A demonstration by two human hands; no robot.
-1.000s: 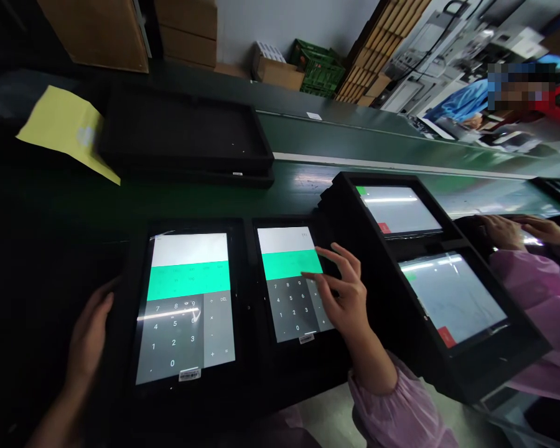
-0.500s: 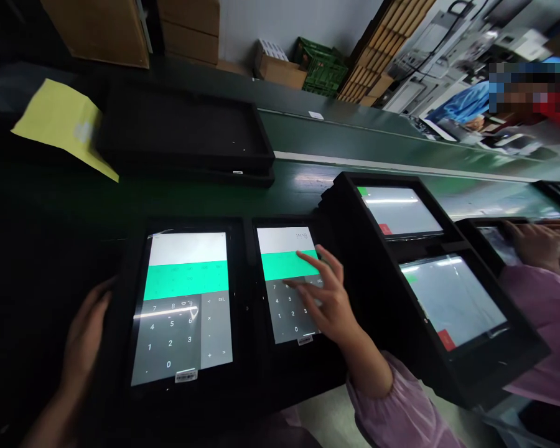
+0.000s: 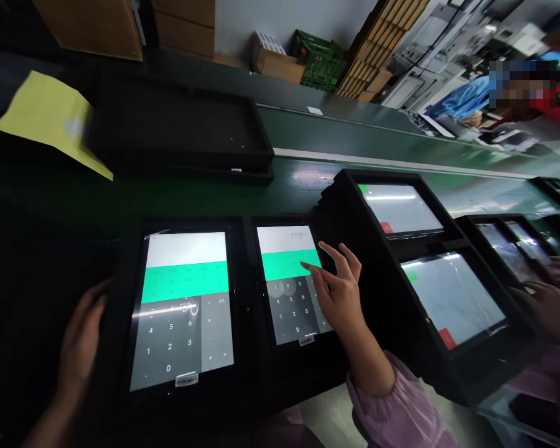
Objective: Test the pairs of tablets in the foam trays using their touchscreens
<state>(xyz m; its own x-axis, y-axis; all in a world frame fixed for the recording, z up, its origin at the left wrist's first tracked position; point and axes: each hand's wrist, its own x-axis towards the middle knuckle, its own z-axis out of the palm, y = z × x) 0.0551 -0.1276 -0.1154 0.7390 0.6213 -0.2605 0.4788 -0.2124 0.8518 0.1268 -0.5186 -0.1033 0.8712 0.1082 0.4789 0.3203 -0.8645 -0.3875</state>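
Two tablets showing calculator screens lie side by side in a black tray (image 3: 249, 386). The left tablet (image 3: 170, 333) has a blank display bar above its green band. Digits and marks stand at the top of the right tablet (image 3: 287, 314), with pale touch circles around its 7 and 8 keys. My right hand (image 3: 338, 289) is over that tablet's right part, fingers apart and holding nothing; whether a fingertip touches the glass I cannot tell. At the tray's left side, my left hand (image 3: 81, 339) grips the edge with curled fingers, their tips hidden in shadow.
To the right, a stack of black trays (image 3: 396, 246) bears two tablets with light screens. Behind are another black tray (image 3: 177, 124) and a yellow sheet (image 3: 51, 118). A co-worker's hand (image 3: 541, 308) is at more trays far right. Another person in blue (image 3: 462, 99) sits across.
My right hand has lifted and shifted slightly right from the keys. The right tablet's display text has changed, and touch circles show on it. The co-worker's hands have moved down and apart.
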